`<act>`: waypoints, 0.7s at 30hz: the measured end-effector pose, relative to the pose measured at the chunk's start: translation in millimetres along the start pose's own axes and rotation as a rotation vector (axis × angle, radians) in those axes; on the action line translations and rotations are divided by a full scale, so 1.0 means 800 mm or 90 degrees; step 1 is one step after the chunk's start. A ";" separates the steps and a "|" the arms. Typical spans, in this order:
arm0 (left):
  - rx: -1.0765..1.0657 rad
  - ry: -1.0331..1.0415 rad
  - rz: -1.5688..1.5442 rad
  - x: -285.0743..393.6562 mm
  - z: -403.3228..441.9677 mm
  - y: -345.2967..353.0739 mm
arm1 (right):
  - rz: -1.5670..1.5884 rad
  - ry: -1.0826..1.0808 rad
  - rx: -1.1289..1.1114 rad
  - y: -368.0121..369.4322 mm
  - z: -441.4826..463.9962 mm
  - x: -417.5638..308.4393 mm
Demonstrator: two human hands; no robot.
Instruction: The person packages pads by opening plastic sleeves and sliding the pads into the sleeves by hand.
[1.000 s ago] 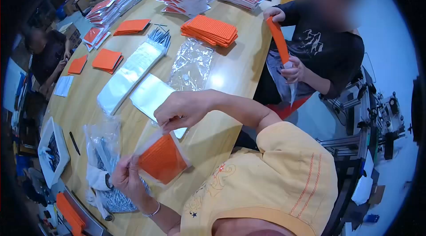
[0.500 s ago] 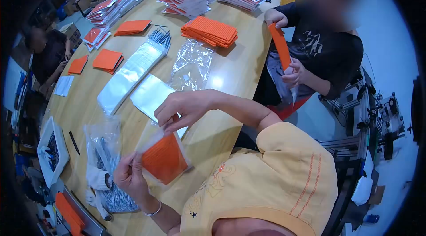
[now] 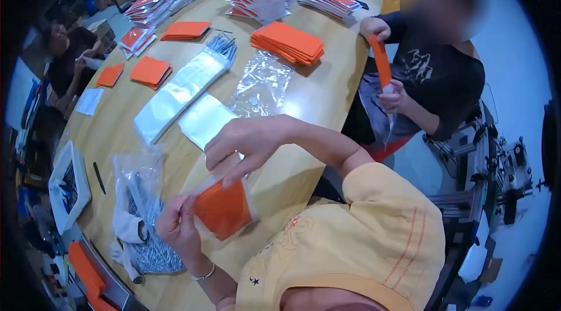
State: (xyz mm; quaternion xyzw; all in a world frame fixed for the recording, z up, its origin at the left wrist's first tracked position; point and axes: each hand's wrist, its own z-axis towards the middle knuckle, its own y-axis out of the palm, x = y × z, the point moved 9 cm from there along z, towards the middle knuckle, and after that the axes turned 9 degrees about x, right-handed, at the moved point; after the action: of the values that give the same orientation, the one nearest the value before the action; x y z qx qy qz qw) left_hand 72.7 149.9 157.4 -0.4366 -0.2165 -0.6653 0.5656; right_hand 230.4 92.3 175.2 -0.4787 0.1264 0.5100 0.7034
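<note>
Your left grip [image 3: 180, 226] is pinching the near edge of a clear bag [image 3: 250, 206], thumb and fingers pressing together there. An orange textured sheet [image 3: 222, 208] is sitting inside that bag, slanting between your two grips, mostly below the right one. Your right grip [image 3: 245, 144] is bending down from above, its thumb lying over the upper edge of the bag; whether its fingers are pinching plastic, you cannot tell from this angle. A pale bracelet [image 3: 204, 273] is circling the wrist behind your left grip.

Just beyond your right grip, a stack of white bags [image 3: 205, 117] is lying flat on the wooden bench [image 3: 286, 170]. Past that stack, a long clear pack [image 3: 178, 100] is stretching away, dark thin sticks [image 3: 222, 49] showing at its far end. Crumpled clear plastic [image 3: 263, 86] is lying above your right grip, and an orange stack [image 3: 286, 41] is resting farther out. Beside your left grip, a bag of small grey pieces [image 3: 156, 249] is lying with white cloth [image 3: 130, 226] against it; a black pen [image 3: 99, 178] is lying well apart. Farther out from your right grip, a co-worker [image 3: 432, 83] is holding an orange strip [image 3: 380, 61] in both hands.
</note>
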 end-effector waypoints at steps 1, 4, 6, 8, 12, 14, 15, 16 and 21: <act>-0.014 -0.003 0.005 0.003 -0.001 0.003 | 0.015 -0.014 -0.001 0.005 0.005 -0.005; -0.039 -0.011 0.017 0.008 -0.001 0.010 | 0.046 -0.044 -0.004 0.015 0.013 -0.014; -0.049 0.004 0.004 0.007 -0.002 0.013 | 0.020 -0.041 0.000 0.019 0.012 -0.010; -0.045 0.018 0.002 0.010 -0.002 0.010 | 0.001 -0.049 -0.005 0.025 0.013 -0.006; -0.036 -0.001 -0.027 0.016 0.001 0.010 | -0.031 -0.058 -0.004 0.028 0.010 -0.003; -0.057 -0.007 -0.069 0.008 0.000 0.014 | -0.030 -0.055 0.015 0.024 0.008 -0.004; -0.061 -0.007 -0.079 0.004 -0.001 0.012 | -0.016 -0.051 0.017 0.022 0.010 -0.006; -0.043 -0.001 -0.063 0.004 0.000 0.009 | -0.008 -0.072 0.008 0.021 0.010 -0.011; -0.056 0.046 -0.093 0.019 -0.003 0.015 | -0.063 -0.051 0.013 0.014 0.002 -0.015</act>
State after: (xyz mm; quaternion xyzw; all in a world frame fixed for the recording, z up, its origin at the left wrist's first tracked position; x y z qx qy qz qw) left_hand 83.2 136.1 166.2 -0.4197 -0.1982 -0.7290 0.5031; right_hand 215.6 86.7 177.8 -0.4568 0.0797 0.4921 0.7368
